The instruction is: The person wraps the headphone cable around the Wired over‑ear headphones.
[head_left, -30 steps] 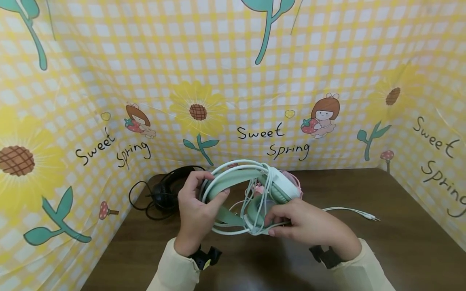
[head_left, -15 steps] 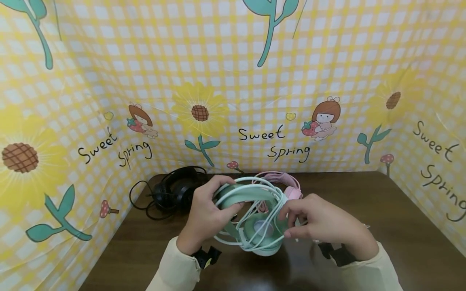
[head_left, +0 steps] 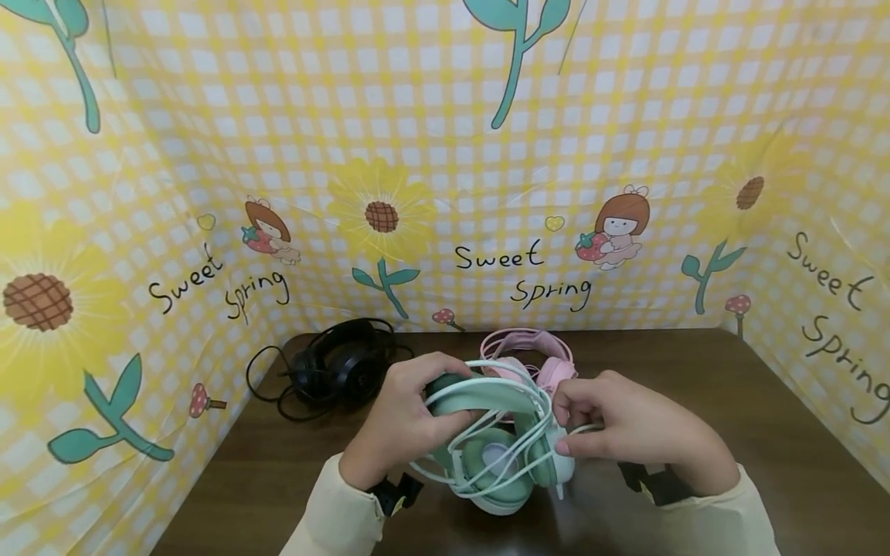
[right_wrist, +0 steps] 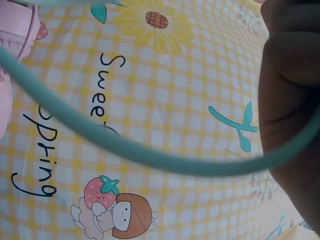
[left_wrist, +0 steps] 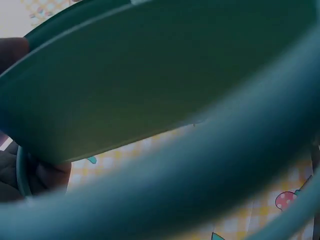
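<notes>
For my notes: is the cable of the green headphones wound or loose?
Partly wound: in the head view, the cable crosses the green headphones in several strands, while one length runs to the right hand.

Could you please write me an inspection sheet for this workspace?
Surface: dark brown table; no spills seen.
Job's things: green headphones, held near the front; whether they touch the table cannot be told.
Clutter: black headphones at the back left; pink headphones behind the green ones, partly hidden.
Hands: left hand grips the green headphones; right hand has curled fingers holding the pale cable.
Cables: strands of the pale cable cross the green headphones; a black cable loops left of the black headphones.
Surroundings: yellow-checked cloth with printed sunflowers and "Sweet Spring"; some creases.
</notes>
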### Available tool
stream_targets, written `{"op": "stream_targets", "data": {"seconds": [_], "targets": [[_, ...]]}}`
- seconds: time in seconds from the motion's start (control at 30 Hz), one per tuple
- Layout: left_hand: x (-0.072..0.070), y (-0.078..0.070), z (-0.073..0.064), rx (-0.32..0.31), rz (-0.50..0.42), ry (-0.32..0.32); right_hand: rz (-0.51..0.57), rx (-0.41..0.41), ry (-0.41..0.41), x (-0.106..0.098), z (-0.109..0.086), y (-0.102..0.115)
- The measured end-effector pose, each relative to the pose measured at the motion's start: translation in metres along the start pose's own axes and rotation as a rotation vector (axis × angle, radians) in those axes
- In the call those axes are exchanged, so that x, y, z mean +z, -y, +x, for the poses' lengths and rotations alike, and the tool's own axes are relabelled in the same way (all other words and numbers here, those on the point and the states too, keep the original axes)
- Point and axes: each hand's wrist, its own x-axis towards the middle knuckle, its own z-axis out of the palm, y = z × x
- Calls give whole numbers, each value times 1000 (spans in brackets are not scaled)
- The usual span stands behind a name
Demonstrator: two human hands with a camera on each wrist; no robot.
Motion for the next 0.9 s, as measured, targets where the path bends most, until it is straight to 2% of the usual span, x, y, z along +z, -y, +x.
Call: {"op": "stream_targets", "data": {"seconds": [0.17,0.37,0.63,0.9], "targets": [[0,-1,-1,22,-9,38,39,-28,-21,-1,-2,-1],[-2,-2,-1,56,-51,68,81,-60,-99,-2,-5,-4],[-3,-5,2,107,-83,91,77,-70,-143,-6,-8,-6],[-10,-30,11,153,-129,134,34,-68,-184,-12,-12,-4]]}}
